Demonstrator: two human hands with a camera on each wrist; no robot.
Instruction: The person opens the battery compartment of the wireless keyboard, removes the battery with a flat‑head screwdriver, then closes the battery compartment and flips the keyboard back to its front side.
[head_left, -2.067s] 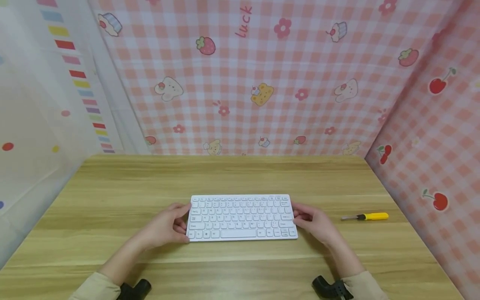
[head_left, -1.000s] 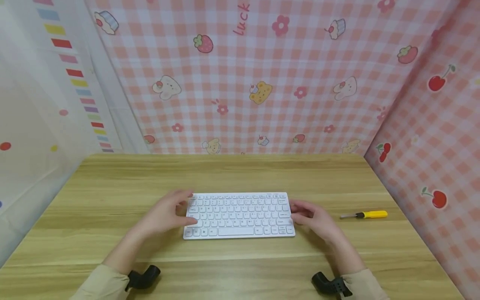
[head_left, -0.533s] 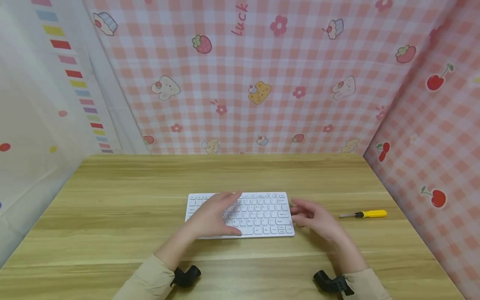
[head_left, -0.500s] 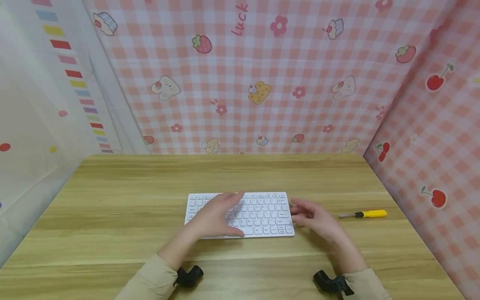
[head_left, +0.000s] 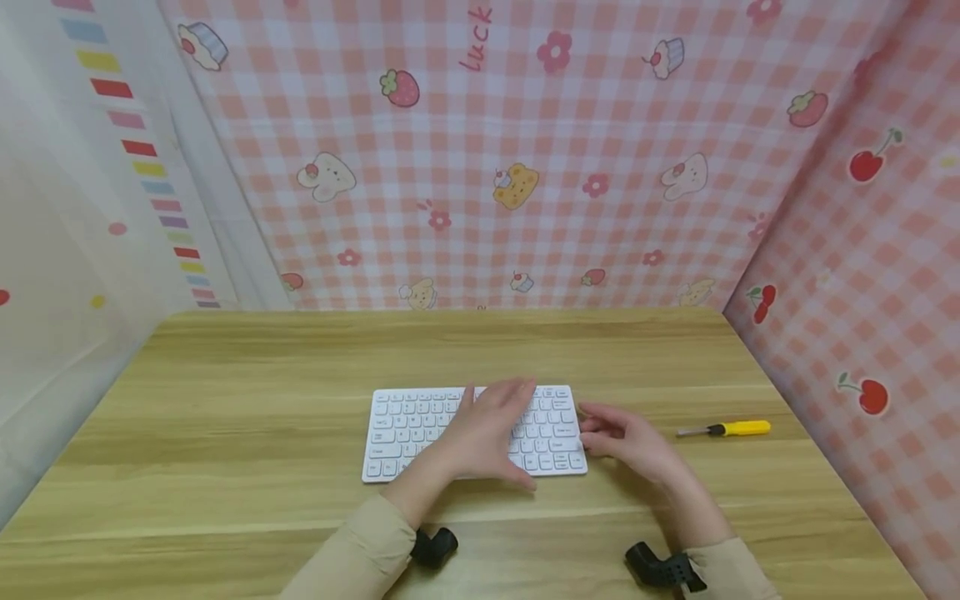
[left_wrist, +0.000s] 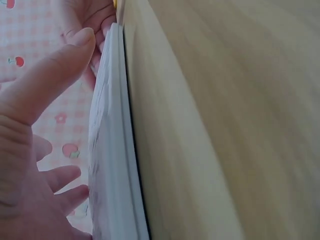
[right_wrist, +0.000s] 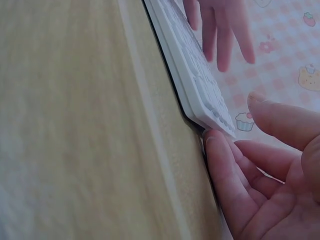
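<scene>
A white keyboard (head_left: 442,400) lies flat on the wooden table in the head view. My left hand (head_left: 483,429) is above its middle and right keys, fingers and thumb spread; it covers part of the keys. In the left wrist view, the thumb (left_wrist: 55,75) and fingers stand apart over the key side, gripping nothing. My right hand (head_left: 626,437) rests at the keyboard's right end, fingers loosely bent. From the right wrist, a fingertip (right_wrist: 216,142) is at the keyboard's corner (right_wrist: 210,117), while the thumb stays apart from it.
To the right of the right hand lies a screwdriver (head_left: 738,428) with a yellow handle. Beyond the back edge of the table (head_left: 300,350) hangs a pink checked cloth (head_left: 450,167); cloth also hangs at both sides. Black wrist mounts (head_left: 435,547) sit by both sleeves.
My left hand has let go of the keyboard's left end and moved right across the keys. The right hand stays by the right end. The keyboard and screwdriver lie nearly where they were.
</scene>
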